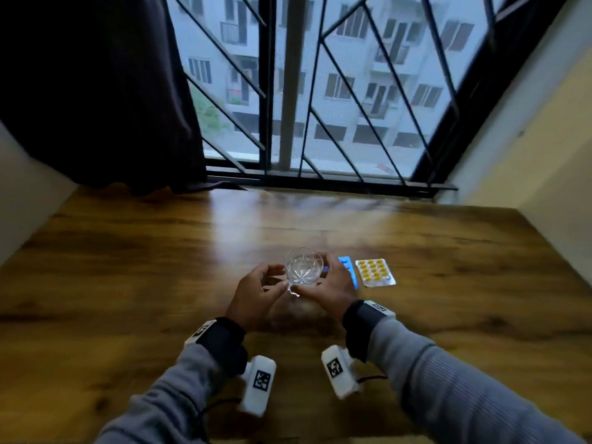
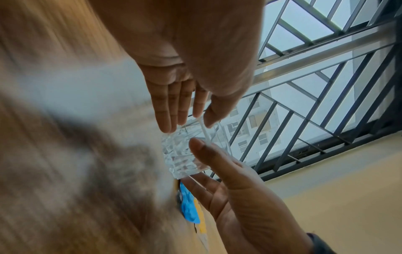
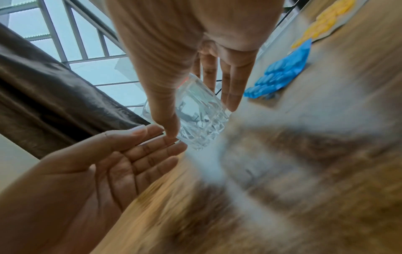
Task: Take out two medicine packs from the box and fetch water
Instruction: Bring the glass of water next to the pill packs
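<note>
Both grips were wide, fingers straight, cupping the glass from either side: the left hand with its fingertips at the base, the right hand with its thumb along the near wall and its fingers round the far side. Whether any finger truly pressed the glass could not be told; the wrist views showed the tips touching or just off it. The glass stood upright on the desk between the two grips, with clear water in it.

Just beyond the right grip lay the blue pack, partly hidden by that hand, and beside it, further right, the yellow pack. Both packs were out and flat on the desk, so the step in hand looked like the last one: setting the water down and letting go.

To do that well, the hands would part sideways and evenly, so that neither drags the glass. The right hand should lift clear rather than slide outward, since the blue pack lay right under its fingers. A cut glass is heavy and steady, so tipping seemed a small risk.
</note>
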Motion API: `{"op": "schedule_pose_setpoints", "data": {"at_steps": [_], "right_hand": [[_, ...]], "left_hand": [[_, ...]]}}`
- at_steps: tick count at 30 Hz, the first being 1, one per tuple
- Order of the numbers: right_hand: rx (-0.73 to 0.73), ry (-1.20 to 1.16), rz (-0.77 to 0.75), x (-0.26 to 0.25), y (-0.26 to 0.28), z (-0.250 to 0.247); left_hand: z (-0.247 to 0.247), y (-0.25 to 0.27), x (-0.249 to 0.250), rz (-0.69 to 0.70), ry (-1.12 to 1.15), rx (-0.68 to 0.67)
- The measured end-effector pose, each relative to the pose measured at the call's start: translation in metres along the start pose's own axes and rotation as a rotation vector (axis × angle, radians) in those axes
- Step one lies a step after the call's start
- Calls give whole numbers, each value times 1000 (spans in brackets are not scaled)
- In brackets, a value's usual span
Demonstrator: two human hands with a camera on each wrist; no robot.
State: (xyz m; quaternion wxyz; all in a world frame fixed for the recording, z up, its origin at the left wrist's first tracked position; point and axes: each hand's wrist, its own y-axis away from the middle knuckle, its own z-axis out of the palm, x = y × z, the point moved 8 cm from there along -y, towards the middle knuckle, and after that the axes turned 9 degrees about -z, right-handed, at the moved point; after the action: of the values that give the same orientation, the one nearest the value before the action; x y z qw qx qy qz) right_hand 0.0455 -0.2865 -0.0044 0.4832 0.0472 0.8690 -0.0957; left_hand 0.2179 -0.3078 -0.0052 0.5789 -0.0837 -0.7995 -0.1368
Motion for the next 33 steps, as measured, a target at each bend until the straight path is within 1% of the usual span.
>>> {"op": "schedule_pose_setpoints", "data": {"at_steps": [4,5,6,12,20,23,25,27,28,29,30,31,32,33], "right_hand": [[-10,-4,-2,0,-11,11],[-9,-7,2,2,-12,10],[6,-23,14,12,-4,-4],[3,-16,43,19,-4,-1],[-32,-8,73,15,-7,-1],[-83,-74,45,12,-5,-8],[-65,-73,11,15,-3,-26],[8,27,-63,19,-1,-52],[33,134,-98,23,-2,-63],[18,270,-99,30,-3,-71],[-43,405,-46,40,-3,-75],[-133,513,51,54,-3,-75],[-227,578,154,66,0,-74],[-298,614,223,74,3,-71]], "left_hand": [[-4,-11,-7,-28,-10,23],[-1,-12,-7,-31,-13,20],[17,-7,-1,-32,-27,4],[23,-13,-9,-50,-11,18],[28,-19,-13,-44,-48,73],[35,-22,-17,-63,-59,85],[40,-22,-20,-73,-62,90],[41,-22,-21,-70,-67,121],[42,-23,-22,-70,-72,138],[42,-24,-22,-70,-84,158],[42,-25,-24,-78,-104,176],[43,-26,-25,-85,-125,193],[44,-27,-26,-89,-141,204],[45,-28,-25,-85,-152,209]]}}
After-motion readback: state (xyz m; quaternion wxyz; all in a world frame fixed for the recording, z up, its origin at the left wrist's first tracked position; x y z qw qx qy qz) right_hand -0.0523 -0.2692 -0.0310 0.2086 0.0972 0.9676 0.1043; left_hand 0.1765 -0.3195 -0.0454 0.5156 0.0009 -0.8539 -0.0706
